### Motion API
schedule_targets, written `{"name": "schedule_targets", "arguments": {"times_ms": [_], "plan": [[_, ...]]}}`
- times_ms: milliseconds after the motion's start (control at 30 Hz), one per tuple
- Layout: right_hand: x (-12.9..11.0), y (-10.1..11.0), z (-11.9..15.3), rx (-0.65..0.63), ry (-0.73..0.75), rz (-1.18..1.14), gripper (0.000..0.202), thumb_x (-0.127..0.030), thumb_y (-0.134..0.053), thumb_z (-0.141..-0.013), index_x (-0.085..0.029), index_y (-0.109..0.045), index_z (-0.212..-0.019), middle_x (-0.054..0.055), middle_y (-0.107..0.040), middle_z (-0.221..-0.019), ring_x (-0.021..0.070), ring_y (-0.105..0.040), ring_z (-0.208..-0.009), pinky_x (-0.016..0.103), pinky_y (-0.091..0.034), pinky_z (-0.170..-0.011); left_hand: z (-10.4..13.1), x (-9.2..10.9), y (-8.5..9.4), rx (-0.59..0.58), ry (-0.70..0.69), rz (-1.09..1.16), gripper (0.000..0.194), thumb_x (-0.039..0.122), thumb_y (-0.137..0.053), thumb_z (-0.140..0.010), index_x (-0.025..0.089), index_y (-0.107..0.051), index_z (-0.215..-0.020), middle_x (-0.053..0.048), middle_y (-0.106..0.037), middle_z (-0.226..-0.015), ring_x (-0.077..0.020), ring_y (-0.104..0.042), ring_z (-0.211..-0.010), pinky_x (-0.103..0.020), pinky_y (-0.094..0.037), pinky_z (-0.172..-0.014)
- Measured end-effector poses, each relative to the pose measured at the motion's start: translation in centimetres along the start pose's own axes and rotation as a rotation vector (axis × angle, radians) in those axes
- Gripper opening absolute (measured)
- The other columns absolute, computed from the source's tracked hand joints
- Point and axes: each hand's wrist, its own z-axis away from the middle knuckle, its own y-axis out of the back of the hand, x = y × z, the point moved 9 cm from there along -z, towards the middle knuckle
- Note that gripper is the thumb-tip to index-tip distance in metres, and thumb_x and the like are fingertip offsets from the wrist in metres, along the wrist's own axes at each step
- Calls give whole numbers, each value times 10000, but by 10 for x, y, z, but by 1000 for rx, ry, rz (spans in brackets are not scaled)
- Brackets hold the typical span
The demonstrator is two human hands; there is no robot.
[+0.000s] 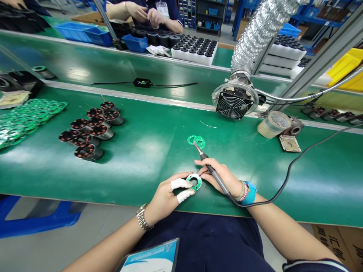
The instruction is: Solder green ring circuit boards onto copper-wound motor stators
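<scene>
Near the bench's front edge my left hand (167, 192), with white covers on two fingers, grips a motor stator topped by a green ring-shaped circuit board (197, 185). My right hand (224, 175) is closed around a soldering iron (217, 176), its tip pointing forward and left. Some fingers of that hand reach toward the ring's right side; whether they touch it I cannot tell. Just beyond the iron's tip lie loose green ring boards (200, 142), partly overlapping. The lower part of the held piece is hidden by my fingers.
Several stators (93, 130) stand in a group at left, beside a pile of green ring boards (25, 117). A fan with a foil duct (234, 104) hangs ahead. A solder-paste-like tub (273, 125) and sponge (289, 144) sit at right. The iron's cord (286, 177) crosses the right side.
</scene>
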Motion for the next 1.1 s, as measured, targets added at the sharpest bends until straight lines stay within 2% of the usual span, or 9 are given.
{"name": "schedule_targets", "arguments": {"times_ms": [200,433,567,633,733,800,900,1000,1100], "plan": [[-4,0,3,-24,-34,-149,394,-135,-558,-812,-236,-393,-1156,72,-592,-1122,144,-646,-914,329,-531,-827,0,1,-1,-10,-3,-8,87,194,-646,-754,194,-619,-837,-77,-656,-1065,-190,-634,-962,-345,-532,-824],[-6,0,1,-34,-46,-166,361,-144,-564,-812,-226,-404,-1126,66,-617,-1078,146,-645,-909,339,-532,-835,-1,0,-2,-23,2,5,74,216,-632,-768,195,-614,-837,-79,-650,-1067,-197,-631,-965,-357,-528,-818],[-16,7,4,-1,-9,-17,435,-152,-585,-800,-246,-395,-1180,66,-610,-1104,161,-639,-937,348,-524,-849,8,7,-4,15,1,-65,100,198,-625,-774,202,-612,-873,-73,-637,-1076,-190,-619,-974,-342,-523,-825],[-23,10,7,23,6,92,431,-157,-587,-799,-257,-410,-1179,70,-599,-1140,179,-621,-988,367,-506,-881,15,10,-5,12,21,-113,199,211,-633,-767,208,-598,-963,-82,-614,-1119,-200,-599,-1012,-351,-511,-855],[-32,8,13,15,32,194,398,-169,-584,-807,-254,-423,-1160,86,-545,-1246,203,-560,-1105,386,-471,-937,24,7,-3,-78,101,-94,430,226,-626,-764,203,-494,-1172,-104,-567,-1203,-216,-554,-1092,-379,-473,-928],[-36,3,17,6,54,233,407,-177,-589,-806,-248,-417,-1168,95,-523,-1276,212,-522,-1155,394,-453,-961,27,-1,4,-127,154,-55,408,193,-552,-805,195,-466,-1203,-106,-566,-1208,-206,-546,-1105,-386,-453,-952],[-42,-6,21,-1,103,265,393,-194,-592,-808,-247,-427,-1161,95,-533,-1263,219,-503,-1172,399,-445,-970,20,-8,17,-136,157,-22,230,165,-484,-841,193,-568,-1052,-81,-634,-1069,-180,-600,-990,-355,-487,-892],[-44,-15,22,-15,130,274,358,-189,-578,-816,-246,-443,-1144,91,-546,-1239,218,-506,-1163,391,-453,-960,7,-7,15,-165,115,78,105,200,-556,-813,192,-634,-883,-51,-659,-913,-158,-621,-858,-303,-512,-801],[-44,-19,22,-24,127,281,360,-166,-565,-821,-240,-437,-1150,97,-541,-1239,209,-518,-1141,374,-456,-951,-2,-14,4,-183,266,306,63,231,-605,-769,175,-633,-778,-28,-630,-811,-127,-611,-695,-262,-523,-663]]}}
